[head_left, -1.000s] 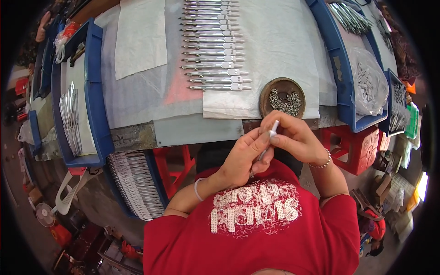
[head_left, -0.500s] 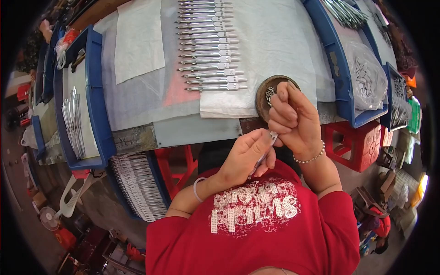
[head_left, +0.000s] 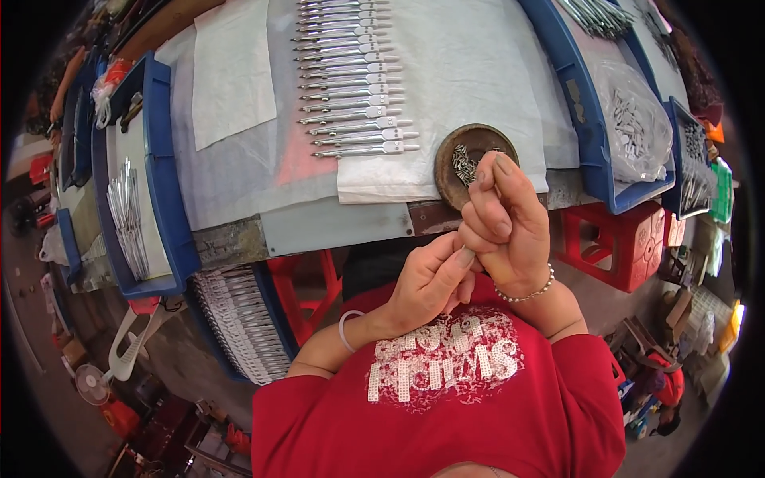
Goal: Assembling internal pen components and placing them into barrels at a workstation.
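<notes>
Close in front of my chest, both hands meet beyond the table's near edge. My left hand (head_left: 434,279) is closed on a slim silver metal part, now almost wholly hidden by the fingers. Touching it, my right hand (head_left: 510,223) is curled, its thumb and index finger pressed together; whatever they hold is too small to make out. Just beyond the right hand sits a round brown bowl (head_left: 446,185) with small metal pins (head_left: 462,165) in it. A column of slim silver tools (head_left: 362,135) lies side by side on white cloth, left of the bowl.
Blue bins (head_left: 163,183) flank the table; the left one holds thin metal rods (head_left: 129,215). At right are a bag of small metal parts (head_left: 633,127) and more rods (head_left: 598,17). Below the table stand a red stool (head_left: 625,247) and a bin of metal parts (head_left: 239,319).
The silver part that showed between my left fingers is now mostly covered. My right hand has shifted slightly left and down, still pinched. The view has moved a little.
</notes>
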Demonstrator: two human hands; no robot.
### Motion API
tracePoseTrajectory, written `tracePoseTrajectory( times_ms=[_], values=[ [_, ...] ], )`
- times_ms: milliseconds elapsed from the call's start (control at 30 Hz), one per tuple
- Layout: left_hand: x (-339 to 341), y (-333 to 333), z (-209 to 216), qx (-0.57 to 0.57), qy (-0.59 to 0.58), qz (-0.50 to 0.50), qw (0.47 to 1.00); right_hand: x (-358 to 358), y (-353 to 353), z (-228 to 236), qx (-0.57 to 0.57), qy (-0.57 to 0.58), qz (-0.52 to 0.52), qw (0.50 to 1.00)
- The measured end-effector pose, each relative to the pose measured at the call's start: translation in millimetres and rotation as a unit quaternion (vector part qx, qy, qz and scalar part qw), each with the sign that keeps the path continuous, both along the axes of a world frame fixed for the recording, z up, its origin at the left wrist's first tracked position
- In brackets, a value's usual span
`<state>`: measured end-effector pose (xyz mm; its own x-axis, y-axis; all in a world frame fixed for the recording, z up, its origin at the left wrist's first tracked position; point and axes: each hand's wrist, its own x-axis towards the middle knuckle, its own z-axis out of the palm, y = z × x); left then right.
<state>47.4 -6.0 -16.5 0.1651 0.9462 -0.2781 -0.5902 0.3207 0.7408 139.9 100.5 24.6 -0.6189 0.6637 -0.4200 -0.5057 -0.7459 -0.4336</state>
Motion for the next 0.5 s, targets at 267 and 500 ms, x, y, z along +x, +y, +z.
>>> tracePoseTrajectory(
  times_ms=[267,500],
  values=[
    [4.7,4.0,6.6,0.029,0.112,0.003,0.993,6.0,-0.5,4.2,0.048,-0.055,-0.003,0.997],
    [10.2,2.9,3.2,0.087,0.257,0.057,0.961,-2.8,1.3,3.6,0.061,-0.118,0.057,0.99]
  ],
)
